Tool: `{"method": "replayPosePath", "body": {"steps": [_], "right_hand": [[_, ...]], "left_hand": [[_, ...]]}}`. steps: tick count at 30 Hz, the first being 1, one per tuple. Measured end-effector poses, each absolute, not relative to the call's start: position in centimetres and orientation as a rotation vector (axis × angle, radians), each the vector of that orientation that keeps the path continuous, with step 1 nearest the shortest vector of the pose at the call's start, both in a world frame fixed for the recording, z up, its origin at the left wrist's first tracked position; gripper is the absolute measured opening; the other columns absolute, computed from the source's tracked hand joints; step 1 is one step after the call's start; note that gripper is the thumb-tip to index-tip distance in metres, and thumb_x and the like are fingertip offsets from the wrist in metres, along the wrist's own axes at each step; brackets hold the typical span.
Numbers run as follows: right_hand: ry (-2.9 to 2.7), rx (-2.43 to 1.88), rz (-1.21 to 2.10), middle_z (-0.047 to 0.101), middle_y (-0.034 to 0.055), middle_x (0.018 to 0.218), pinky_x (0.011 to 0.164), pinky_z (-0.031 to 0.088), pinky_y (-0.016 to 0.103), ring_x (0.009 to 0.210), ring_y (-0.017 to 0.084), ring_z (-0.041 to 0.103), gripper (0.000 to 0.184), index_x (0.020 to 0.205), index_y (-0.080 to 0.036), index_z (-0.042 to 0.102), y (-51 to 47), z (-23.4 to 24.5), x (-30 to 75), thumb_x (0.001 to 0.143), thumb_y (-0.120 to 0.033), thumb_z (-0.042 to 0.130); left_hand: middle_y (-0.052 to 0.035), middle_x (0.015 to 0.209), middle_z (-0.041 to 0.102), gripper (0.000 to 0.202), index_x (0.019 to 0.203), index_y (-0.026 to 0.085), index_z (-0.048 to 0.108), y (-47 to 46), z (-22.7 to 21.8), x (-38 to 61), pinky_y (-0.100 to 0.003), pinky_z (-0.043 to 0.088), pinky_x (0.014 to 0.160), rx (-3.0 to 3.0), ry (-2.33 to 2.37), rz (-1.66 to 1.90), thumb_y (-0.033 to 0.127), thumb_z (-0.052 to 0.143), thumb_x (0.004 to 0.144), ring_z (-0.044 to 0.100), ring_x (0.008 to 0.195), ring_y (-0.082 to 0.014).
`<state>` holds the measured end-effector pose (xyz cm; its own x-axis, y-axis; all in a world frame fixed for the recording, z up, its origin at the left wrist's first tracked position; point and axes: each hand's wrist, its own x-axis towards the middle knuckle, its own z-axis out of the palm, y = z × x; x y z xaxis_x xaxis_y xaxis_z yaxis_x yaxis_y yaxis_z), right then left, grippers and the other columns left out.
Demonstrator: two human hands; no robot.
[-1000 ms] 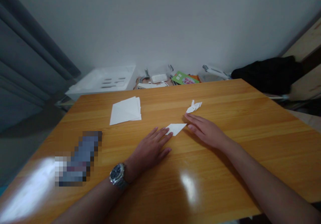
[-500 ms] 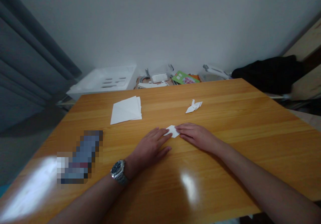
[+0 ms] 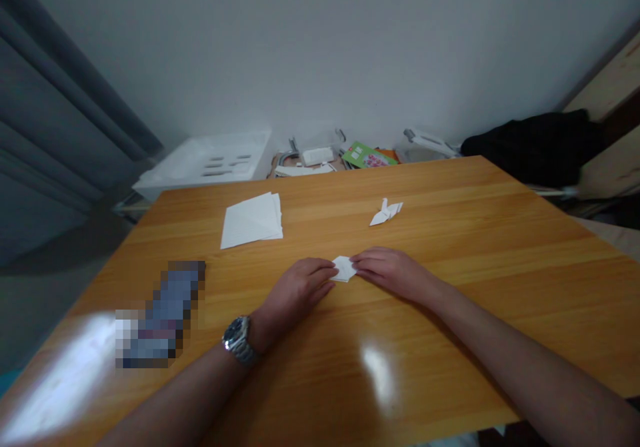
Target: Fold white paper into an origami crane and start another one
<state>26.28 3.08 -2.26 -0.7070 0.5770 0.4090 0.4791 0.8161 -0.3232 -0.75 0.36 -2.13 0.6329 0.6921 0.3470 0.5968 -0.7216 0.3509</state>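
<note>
A small piece of folded white paper [image 3: 343,269] lies low over the wooden table between my two hands. My left hand [image 3: 300,290], with a metal watch [image 3: 238,337] on its wrist, has its fingers closed on the paper's left edge. From the other side, my right hand [image 3: 387,270] grips the right edge, fingertips together. Beyond them a folded paper crane [image 3: 386,213] rests on the table. Some of the paper's edges are hidden under my fingertips.
A few white paper sheets [image 3: 250,221] lie at the back left of the table [image 3: 450,233]. At the left is a pixelated phone-like object [image 3: 170,313]. Behind the table are a white plastic tray [image 3: 220,153], a green booklet [image 3: 367,156] and black cloth [image 3: 535,147].
My left hand's fingers have drawn together, from spread over the paper to closed at its left edge. The folded paper has shifted slightly toward me. The right hand has hardly moved.
</note>
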Motion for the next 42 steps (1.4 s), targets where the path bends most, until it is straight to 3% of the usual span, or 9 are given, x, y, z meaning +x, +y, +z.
{"method": "replayPosePath", "body": {"steps": [5, 12, 18, 28, 35, 38, 42], "right_hand": [[-2.466, -0.822, 0.242, 0.077, 0.0084, 0.108, 0.086, 0.059, 0.034, 0.096, 0.022, 0.073, 0.016, 0.103, -0.019, 0.073, 2.8, -1.7, 26.1, 0.098, -0.023, 0.058], [-2.394, -0.852, 0.326, 0.074, 0.0078, 0.114, 0.092, 0.055, 0.037, 0.105, 0.022, 0.069, 0.019, 0.113, -0.021, 0.07, 2.7, -1.3, 26.1, 0.098, -0.026, 0.06], [-2.217, -0.874, 0.474, 0.074, 0.0087, 0.103, 0.084, 0.056, 0.033, 0.093, 0.02, 0.069, 0.02, 0.113, -0.02, 0.071, 2.6, -1.3, 25.9, 0.099, -0.023, 0.056], [-2.221, -0.947, 0.523, 0.074, 0.008, 0.102, 0.085, 0.054, 0.037, 0.095, 0.022, 0.066, 0.023, 0.116, -0.023, 0.071, 3.4, -2.5, 26.1, 0.1, -0.025, 0.055], [-2.342, -0.926, 0.347, 0.072, 0.0092, 0.102, 0.086, 0.052, 0.04, 0.096, 0.023, 0.062, 0.021, 0.112, -0.022, 0.073, 3.8, -2.5, 26.3, 0.099, -0.024, 0.057], [-2.36, -0.936, 0.286, 0.071, 0.0096, 0.108, 0.091, 0.051, 0.043, 0.102, 0.024, 0.061, 0.022, 0.115, -0.022, 0.072, 3.7, -2.1, 26.3, 0.097, -0.022, 0.059], [-2.339, -0.931, 0.238, 0.067, 0.0116, 0.122, 0.099, 0.049, 0.048, 0.114, 0.027, 0.059, 0.025, 0.118, -0.023, 0.071, 3.2, -1.6, 26.1, 0.096, -0.023, 0.06]], "left_hand": [[-0.009, 0.116, 0.069, 0.025, 0.119, 0.019, 0.066, 0.4, -1.7, -0.8, -0.036, 0.056, 0.093, 2.612, 1.118, 0.699, 0.031, 0.054, 0.1, 0.065, 0.104, -0.0209], [-0.0049, 0.108, 0.071, 0.023, 0.114, 0.021, 0.068, 0.1, -0.7, -0.8, -0.03, 0.055, 0.088, 2.51, 1.168, 0.722, 0.029, 0.05, 0.103, 0.067, 0.096, -0.0171], [-0.0033, 0.106, 0.073, 0.024, 0.12, 0.022, 0.064, -0.3, -0.8, -0.8, -0.028, 0.055, 0.086, 2.435, 1.211, 0.79, 0.03, 0.049, 0.103, 0.069, 0.094, -0.0156], [-0.0083, 0.132, 0.064, 0.027, 0.124, 0.023, 0.063, 0.2, -1.3, -0.6, -0.041, 0.051, 0.101, 2.778, 0.991, 0.697, 0.025, 0.053, 0.1, 0.062, 0.116, -0.0224], [-0.0118, 0.141, 0.058, 0.04, 0.136, 0.021, 0.057, -0.2, -1.0, -0.2, -0.051, 0.039, 0.114, 2.855, 0.956, 0.409, 0.038, 0.051, 0.1, 0.055, 0.129, -0.0262], [-0.0117, 0.142, 0.057, 0.044, 0.141, 0.023, 0.053, -0.4, -0.9, -0.1, -0.055, 0.03, 0.12, 2.842, 0.99, 0.395, 0.04, 0.051, 0.1, 0.05, 0.134, -0.0271], [-0.0131, 0.142, 0.056, 0.047, 0.144, 0.021, 0.05, -0.6, -0.8, 0.0, -0.053, 0.032, 0.12, 2.818, 0.997, 0.399, 0.038, 0.049, 0.101, 0.048, 0.135, -0.0272]]}}
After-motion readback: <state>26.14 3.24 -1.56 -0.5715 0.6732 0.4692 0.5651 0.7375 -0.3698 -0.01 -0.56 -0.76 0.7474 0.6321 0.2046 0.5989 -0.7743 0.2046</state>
